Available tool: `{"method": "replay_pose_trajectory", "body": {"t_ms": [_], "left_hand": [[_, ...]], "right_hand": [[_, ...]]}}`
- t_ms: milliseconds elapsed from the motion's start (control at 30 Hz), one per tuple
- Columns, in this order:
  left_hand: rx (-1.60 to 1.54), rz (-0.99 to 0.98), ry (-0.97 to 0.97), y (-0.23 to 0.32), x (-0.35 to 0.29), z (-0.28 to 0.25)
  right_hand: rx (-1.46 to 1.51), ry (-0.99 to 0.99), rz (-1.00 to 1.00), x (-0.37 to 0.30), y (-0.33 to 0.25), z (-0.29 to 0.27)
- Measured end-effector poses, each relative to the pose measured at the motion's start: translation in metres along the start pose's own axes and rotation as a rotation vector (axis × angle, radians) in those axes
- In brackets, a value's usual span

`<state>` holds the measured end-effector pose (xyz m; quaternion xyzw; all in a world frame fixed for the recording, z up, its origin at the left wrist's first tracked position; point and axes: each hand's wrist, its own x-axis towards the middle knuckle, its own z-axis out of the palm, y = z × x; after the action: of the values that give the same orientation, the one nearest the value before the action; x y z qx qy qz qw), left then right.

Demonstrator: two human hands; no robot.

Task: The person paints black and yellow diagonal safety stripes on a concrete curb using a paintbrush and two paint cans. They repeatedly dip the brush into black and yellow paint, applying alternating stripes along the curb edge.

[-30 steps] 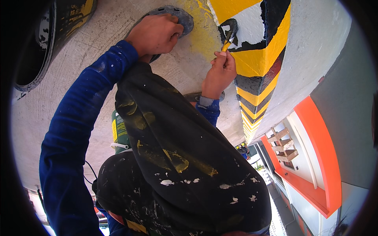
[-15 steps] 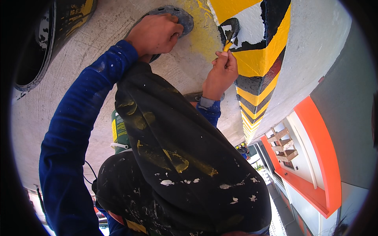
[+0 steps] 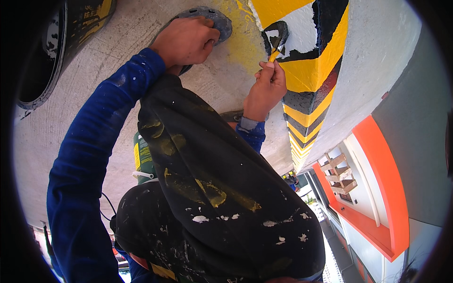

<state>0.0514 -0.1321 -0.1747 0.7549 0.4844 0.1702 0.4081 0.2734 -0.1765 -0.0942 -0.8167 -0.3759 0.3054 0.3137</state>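
Observation:
My right hand (image 3: 266, 89) pinches a paintbrush (image 3: 274, 55) by its yellow handle. The brush's dark, paint-covered head lies against the edge of a curb (image 3: 306, 73) striped yellow and black. Wet-looking black paint borders a white patch (image 3: 302, 37) on that curb, just beside the bristles. My left hand (image 3: 186, 40) is closed in a loose fist over the toe of my grey shoe (image 3: 221, 24), its fingertips partly hidden. Between my forearms, my paint-spotted black trouser leg (image 3: 212, 165) fills the middle.
A dark bucket (image 3: 71, 52) with yellow smears lies at the upper left. Behind my leg stands a green container (image 3: 145, 153) with a white handle. Concrete ground (image 3: 108, 61) carries yellow paint smudges near the curb. Farther right are an orange-framed wall (image 3: 387, 188) and a wooden pallet (image 3: 339, 174).
My right hand and the paintbrush have shifted very slightly to the right along the white patch's edge. The left hand stays where it was.

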Motion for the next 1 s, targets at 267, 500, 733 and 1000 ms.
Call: {"method": "replay_pose_trajectory", "body": {"t_ms": [267, 500, 733, 1000], "left_hand": [[-0.004, -0.002, 0.010, 0.0003, -0.0003, 0.0005], [-0.001, 0.003, 0.011, 0.0001, -0.0001, 0.0004], [0.003, 0.001, 0.009, 0.0011, 0.0002, -0.0004], [0.001, 0.004, 0.006, 0.0000, 0.0000, 0.0000]], "right_hand": [[0.018, 0.004, 0.006, -0.0006, -0.0044, 0.0011], [0.007, -0.002, -0.005, 0.0000, -0.0045, -0.0002], [0.008, -0.004, -0.021, 0.0001, -0.0073, -0.0007], [0.002, -0.012, -0.030, -0.0002, -0.0090, -0.0015]]}}
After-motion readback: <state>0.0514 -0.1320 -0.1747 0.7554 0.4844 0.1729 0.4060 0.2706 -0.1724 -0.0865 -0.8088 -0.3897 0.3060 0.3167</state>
